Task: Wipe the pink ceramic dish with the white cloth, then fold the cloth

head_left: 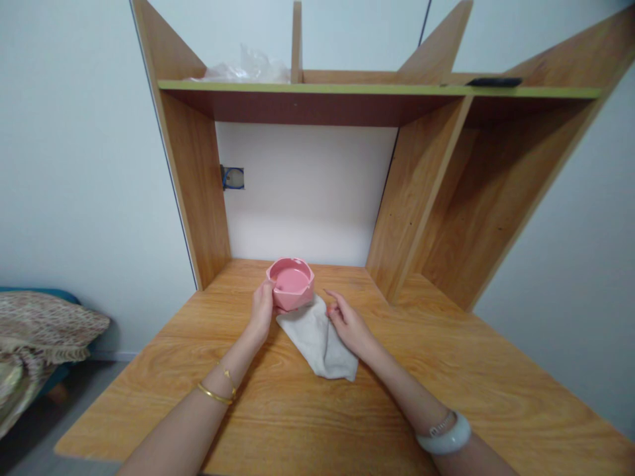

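A pink faceted ashtray (294, 299) with a round hollow and small notches in its rim is held up over the desk, tilted toward me. My left hand (262, 307) grips it by its left side, fingers partly hidden behind it. A light grey cloth (320, 340) hangs below and to the right of the ashtray, its upper edge touching the ashtray's underside. My right hand (347, 325) is closed on the cloth's right side between thumb and fingers, the index finger pointing toward the ashtray.
The wooden desk (278, 423) has a shelf unit (317, 102) at its back. A clear plastic bag (248, 68) and a dark flat object (495, 82) lie on the upper shelf. An open wall socket box (233, 178) shows blue wires. A patterned blanket (44, 324) is at far left.
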`<state>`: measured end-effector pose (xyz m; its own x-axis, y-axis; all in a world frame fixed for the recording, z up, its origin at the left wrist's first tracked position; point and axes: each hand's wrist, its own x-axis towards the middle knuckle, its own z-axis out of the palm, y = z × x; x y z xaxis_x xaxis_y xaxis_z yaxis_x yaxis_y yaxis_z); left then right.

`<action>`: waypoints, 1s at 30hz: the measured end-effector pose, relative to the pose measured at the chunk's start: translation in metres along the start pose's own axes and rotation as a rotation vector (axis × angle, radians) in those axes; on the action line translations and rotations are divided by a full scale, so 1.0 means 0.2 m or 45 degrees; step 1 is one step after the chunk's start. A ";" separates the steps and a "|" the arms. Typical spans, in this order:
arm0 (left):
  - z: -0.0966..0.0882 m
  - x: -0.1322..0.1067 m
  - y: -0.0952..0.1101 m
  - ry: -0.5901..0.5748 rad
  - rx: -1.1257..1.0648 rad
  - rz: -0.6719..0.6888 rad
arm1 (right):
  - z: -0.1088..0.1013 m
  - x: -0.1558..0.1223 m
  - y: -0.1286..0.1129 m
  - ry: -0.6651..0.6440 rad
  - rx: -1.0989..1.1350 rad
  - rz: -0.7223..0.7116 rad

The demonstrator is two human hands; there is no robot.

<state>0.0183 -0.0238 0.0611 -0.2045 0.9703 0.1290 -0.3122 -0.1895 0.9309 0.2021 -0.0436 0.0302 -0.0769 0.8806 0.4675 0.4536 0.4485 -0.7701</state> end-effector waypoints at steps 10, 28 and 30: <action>0.04 -0.06 -0.04 -0.201 0.338 0.290 | -0.05 0.06 -0.11 -0.151 0.500 0.403; 0.02 -0.07 -0.01 -0.453 0.551 0.495 | -0.56 0.02 -0.03 -0.095 -0.253 0.743; 0.01 -0.07 0.01 -0.458 0.602 0.530 | -0.65 0.00 0.03 -0.100 -0.347 0.815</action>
<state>0.0233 -0.0378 0.0614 0.1239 0.8368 0.5333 0.1763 -0.5475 0.8180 0.3205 -0.0610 0.0812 0.2206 0.9719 -0.0827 0.6365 -0.2077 -0.7428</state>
